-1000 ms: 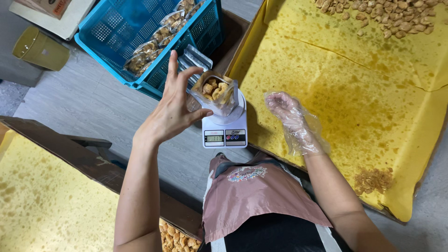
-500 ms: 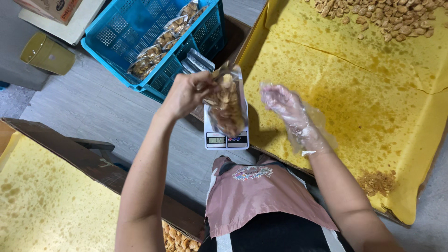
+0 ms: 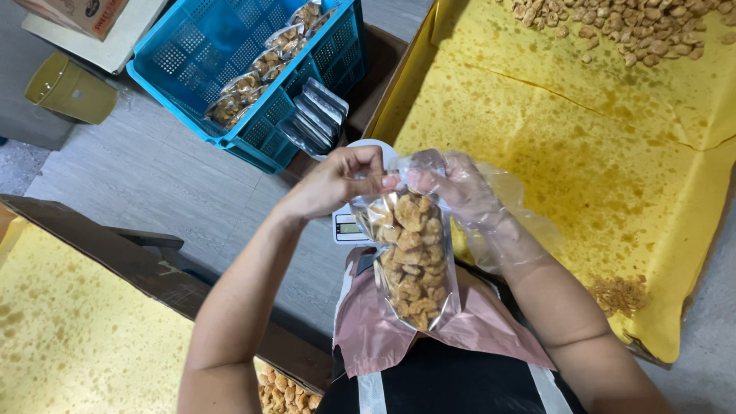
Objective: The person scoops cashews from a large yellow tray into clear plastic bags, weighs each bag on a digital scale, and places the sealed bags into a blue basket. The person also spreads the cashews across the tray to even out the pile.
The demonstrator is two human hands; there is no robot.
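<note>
A clear plastic bag (image 3: 412,261) filled with golden fried snack pieces hangs upright in front of my chest. My left hand (image 3: 337,182), bare, pinches the bag's top edge on the left side. My right hand (image 3: 460,188), in a loose clear plastic glove, pinches the same top edge from the right. Both hands meet at the bag's mouth. Behind and below them a small white digital scale (image 3: 349,227) stands, mostly hidden by the bag and my left hand.
A blue plastic crate (image 3: 230,54) holding several filled snack bags sits at the upper left, with empty pouches (image 3: 316,115) leaning on its side. A tray lined with oil-stained yellow paper (image 3: 583,153) holds loose snacks (image 3: 629,31) at the far right. Another yellow-lined tray (image 3: 69,330) lies lower left.
The bag has come off the scale and moved toward my body. My gloved right hand, apart from it before, now grips the bag's top together with my left hand.
</note>
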